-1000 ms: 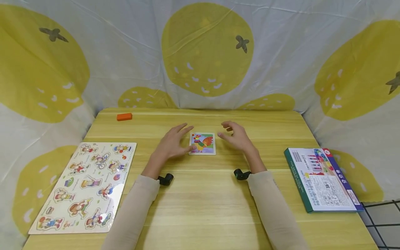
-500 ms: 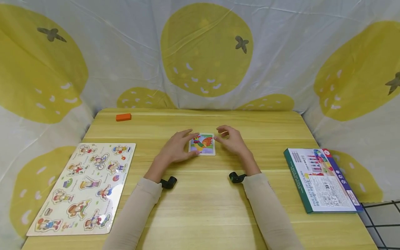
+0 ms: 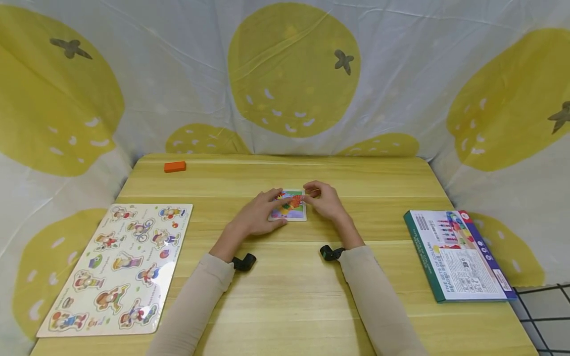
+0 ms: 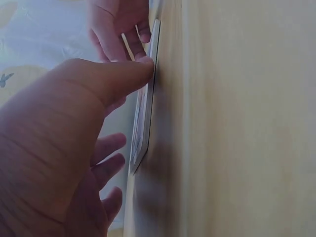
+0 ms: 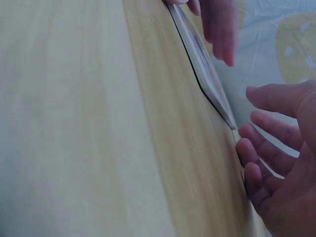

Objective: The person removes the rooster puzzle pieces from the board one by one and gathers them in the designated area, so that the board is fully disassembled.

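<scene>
A small square rooster picture puzzle with a pale border lies flat at mid-table. My left hand reaches over its left part, its fingers hiding some of the rooster. In the left wrist view, the left thumb lies at the near rim of the puzzle, other fingers relaxed beyond. At the upper right corner my right hand is loosely bent, thumb tip by the rooster's tail. The right wrist view shows the right-hand fingers spread beside the corner of the puzzle, gripping nothing.
To the left lies a large board with cartoon figures. An orange block sits at the back left. A flat box with a bead picture is at the right. A lemon-print cloth hangs behind the table.
Both hands have moved inward. The left hand has slid right over the puzzle, covering more of the rooster; the right hand has come left to its upper right corner. The puzzle stays in place.
</scene>
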A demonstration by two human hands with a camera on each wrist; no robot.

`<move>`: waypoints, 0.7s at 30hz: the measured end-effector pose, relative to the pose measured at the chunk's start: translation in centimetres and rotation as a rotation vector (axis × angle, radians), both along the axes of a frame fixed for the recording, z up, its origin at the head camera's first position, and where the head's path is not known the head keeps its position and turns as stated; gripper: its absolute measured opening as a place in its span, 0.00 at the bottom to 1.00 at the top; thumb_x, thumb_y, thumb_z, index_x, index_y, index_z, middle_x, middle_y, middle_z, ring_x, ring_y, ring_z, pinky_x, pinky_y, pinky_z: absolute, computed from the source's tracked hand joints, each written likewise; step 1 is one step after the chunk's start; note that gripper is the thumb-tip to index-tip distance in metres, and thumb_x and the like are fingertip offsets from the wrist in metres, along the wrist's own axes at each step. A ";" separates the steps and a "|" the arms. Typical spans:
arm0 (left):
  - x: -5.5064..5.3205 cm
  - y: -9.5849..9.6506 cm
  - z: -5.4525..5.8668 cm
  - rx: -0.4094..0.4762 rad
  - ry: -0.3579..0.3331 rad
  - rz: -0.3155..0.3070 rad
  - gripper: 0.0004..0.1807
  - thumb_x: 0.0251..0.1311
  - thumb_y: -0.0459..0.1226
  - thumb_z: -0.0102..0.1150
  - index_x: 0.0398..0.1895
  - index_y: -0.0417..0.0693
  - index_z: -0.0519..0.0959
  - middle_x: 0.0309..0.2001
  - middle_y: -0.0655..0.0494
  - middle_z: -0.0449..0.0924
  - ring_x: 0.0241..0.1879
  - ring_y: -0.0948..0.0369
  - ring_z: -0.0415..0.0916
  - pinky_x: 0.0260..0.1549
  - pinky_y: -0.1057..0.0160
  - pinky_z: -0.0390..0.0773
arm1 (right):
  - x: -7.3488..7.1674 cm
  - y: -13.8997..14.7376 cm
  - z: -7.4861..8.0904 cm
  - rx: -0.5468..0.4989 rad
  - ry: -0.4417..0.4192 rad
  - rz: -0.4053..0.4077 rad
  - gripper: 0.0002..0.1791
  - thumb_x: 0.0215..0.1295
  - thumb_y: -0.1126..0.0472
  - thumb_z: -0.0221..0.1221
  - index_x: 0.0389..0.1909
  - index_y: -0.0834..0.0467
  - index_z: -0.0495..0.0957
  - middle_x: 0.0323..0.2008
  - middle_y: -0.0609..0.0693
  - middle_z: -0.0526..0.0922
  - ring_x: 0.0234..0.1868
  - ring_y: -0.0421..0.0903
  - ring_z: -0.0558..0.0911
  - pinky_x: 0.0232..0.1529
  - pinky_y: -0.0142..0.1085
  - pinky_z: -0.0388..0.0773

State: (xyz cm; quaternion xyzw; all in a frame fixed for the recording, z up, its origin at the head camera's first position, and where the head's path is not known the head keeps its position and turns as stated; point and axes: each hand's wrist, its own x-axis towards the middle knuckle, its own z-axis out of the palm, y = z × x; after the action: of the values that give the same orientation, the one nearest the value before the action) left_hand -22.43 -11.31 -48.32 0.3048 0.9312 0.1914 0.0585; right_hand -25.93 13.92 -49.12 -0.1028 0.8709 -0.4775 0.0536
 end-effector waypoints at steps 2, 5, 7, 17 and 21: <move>0.1 0.0 -0.1 -0.016 -0.004 -0.021 0.36 0.72 0.57 0.56 0.81 0.66 0.62 0.83 0.49 0.50 0.82 0.46 0.48 0.80 0.45 0.49 | 0.0 -0.1 -0.1 -0.001 -0.009 -0.001 0.20 0.69 0.59 0.66 0.59 0.60 0.80 0.53 0.56 0.84 0.53 0.54 0.82 0.58 0.47 0.79; 0.2 0.2 -0.1 -0.029 -0.005 -0.057 0.34 0.74 0.55 0.54 0.81 0.66 0.60 0.83 0.47 0.49 0.82 0.45 0.46 0.80 0.44 0.49 | -0.1 -0.2 -0.2 -0.005 -0.022 0.001 0.19 0.70 0.59 0.65 0.59 0.59 0.81 0.53 0.55 0.84 0.53 0.53 0.81 0.58 0.47 0.78; 0.3 0.3 0.0 -0.033 -0.014 -0.076 0.32 0.76 0.53 0.52 0.81 0.65 0.61 0.83 0.47 0.48 0.82 0.44 0.45 0.80 0.43 0.49 | -0.1 -0.2 -0.2 -0.007 -0.029 0.005 0.18 0.70 0.60 0.65 0.59 0.59 0.81 0.53 0.55 0.84 0.53 0.53 0.81 0.58 0.47 0.78; 0.6 0.6 0.2 -0.023 -0.075 -0.061 0.30 0.77 0.52 0.50 0.79 0.65 0.64 0.84 0.49 0.48 0.83 0.47 0.42 0.77 0.39 0.56 | 0.1 -0.2 -0.2 0.019 -0.042 -0.001 0.19 0.70 0.58 0.64 0.60 0.57 0.82 0.55 0.55 0.83 0.55 0.54 0.79 0.59 0.48 0.77; 0.6 0.7 0.0 0.003 -0.087 -0.044 0.30 0.76 0.52 0.52 0.79 0.64 0.66 0.84 0.49 0.48 0.83 0.46 0.44 0.76 0.39 0.59 | 0.1 -0.4 -0.2 0.031 -0.034 -0.002 0.18 0.70 0.59 0.64 0.59 0.57 0.82 0.54 0.56 0.83 0.54 0.53 0.78 0.58 0.48 0.76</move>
State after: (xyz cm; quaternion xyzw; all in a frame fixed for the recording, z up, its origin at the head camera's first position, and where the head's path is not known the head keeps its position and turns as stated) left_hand -21.88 -10.66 -48.33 0.3166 0.9205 0.2047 0.1027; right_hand -25.83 13.49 -49.36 -0.0930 0.8774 -0.4655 0.0698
